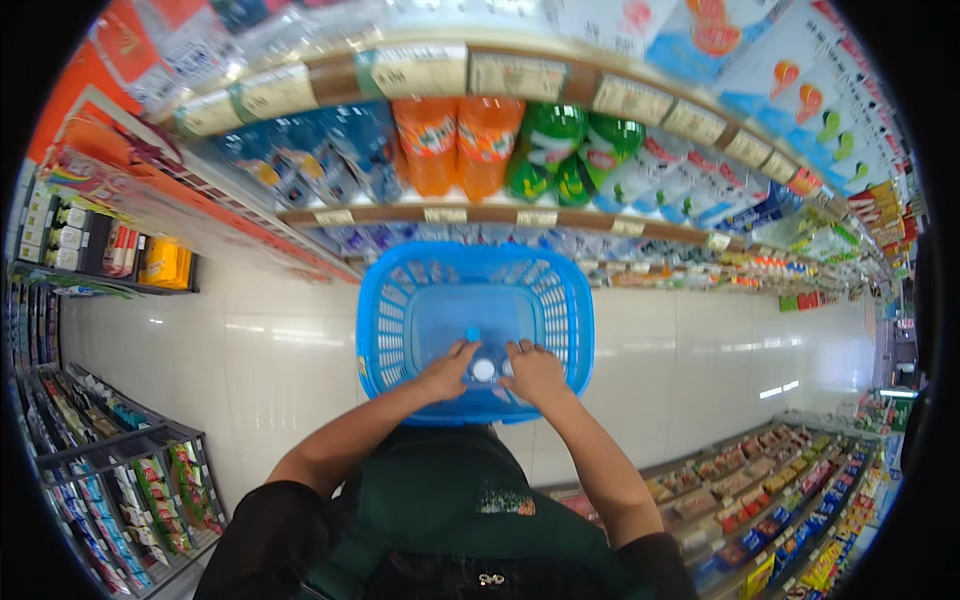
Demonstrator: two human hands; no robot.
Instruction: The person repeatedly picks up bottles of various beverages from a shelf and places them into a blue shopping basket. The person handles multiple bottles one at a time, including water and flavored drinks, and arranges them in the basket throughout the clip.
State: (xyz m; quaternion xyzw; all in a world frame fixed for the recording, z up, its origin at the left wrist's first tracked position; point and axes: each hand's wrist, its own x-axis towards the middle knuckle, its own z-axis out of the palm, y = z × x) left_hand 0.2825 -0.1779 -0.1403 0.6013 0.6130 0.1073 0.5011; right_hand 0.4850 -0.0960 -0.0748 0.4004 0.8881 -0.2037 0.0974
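Note:
A blue plastic shopping basket (pixel 365 322) with slotted sides is in front of my body. Both hands reach down into its near half. My left hand (pixel 448 373) is just left of a bottle with a white cap (pixel 484 369); whether it grips the bottle is hidden. Close to its fingertips is a small light-blue cap (pixel 472 334). The thumb and fingers of my right hand (pixel 536 371) lie on either side of a second pale cap (pixel 508 367), apparently around a bottle top. The bodies of these bottles are hard to make out.
Beyond the basket stands a drinks shelf (pixel 390 215) with orange soda bottles (pixel 426 146), green soda bottles (pixel 551 150) and blue-tinted bottles (pixel 364 150). Snack racks stand at lower left (pixel 127 487) and lower right (pixel 750 510). Shiny tiled floor (pixel 292 360) surrounds the basket.

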